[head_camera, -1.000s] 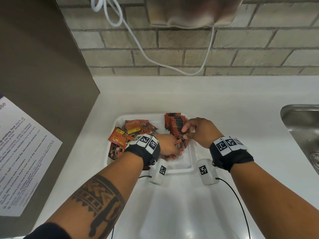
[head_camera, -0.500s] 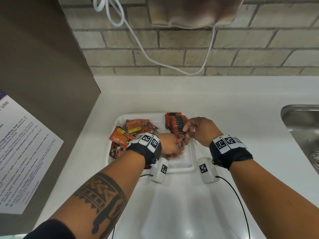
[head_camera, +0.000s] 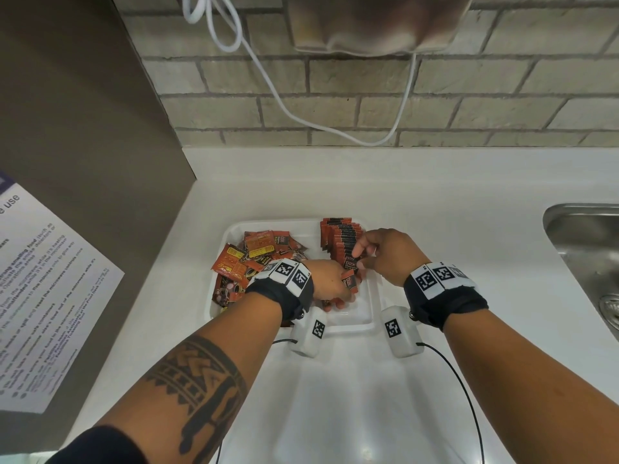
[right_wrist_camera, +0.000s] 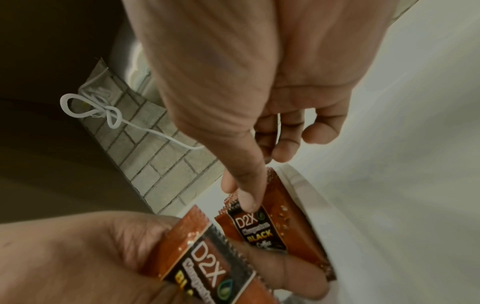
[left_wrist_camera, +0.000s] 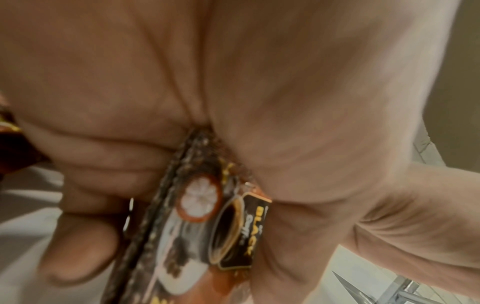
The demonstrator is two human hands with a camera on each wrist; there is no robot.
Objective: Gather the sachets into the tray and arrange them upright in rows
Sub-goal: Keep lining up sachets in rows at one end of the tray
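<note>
A white tray (head_camera: 365, 316) sits on the counter. Loose orange sachets (head_camera: 254, 252) lie heaped in its left half. A row of upright sachets (head_camera: 341, 236) stands along its right side. My left hand (head_camera: 341, 293) grips a small bundle of sachets (left_wrist_camera: 197, 216) over the tray's middle, and its top sachet (right_wrist_camera: 207, 267) reads D2X. My right hand (head_camera: 363, 257) pinches a single sachet (right_wrist_camera: 262, 226) at the near end of the row, with the thumb (right_wrist_camera: 246, 197) on its front face. That sachet stands against the tray's right wall.
A steel sink (head_camera: 582, 236) is set into the counter at the right. A brown panel with a printed notice (head_camera: 43, 296) stands on the left. A white cable (head_camera: 301, 118) hangs on the brick wall behind. White counter (head_camera: 335, 396) lies in front of the tray.
My right hand has drawn one sachet off the left hand's bundle and carried it slightly back to the end of the row. The left hand has barely moved.
</note>
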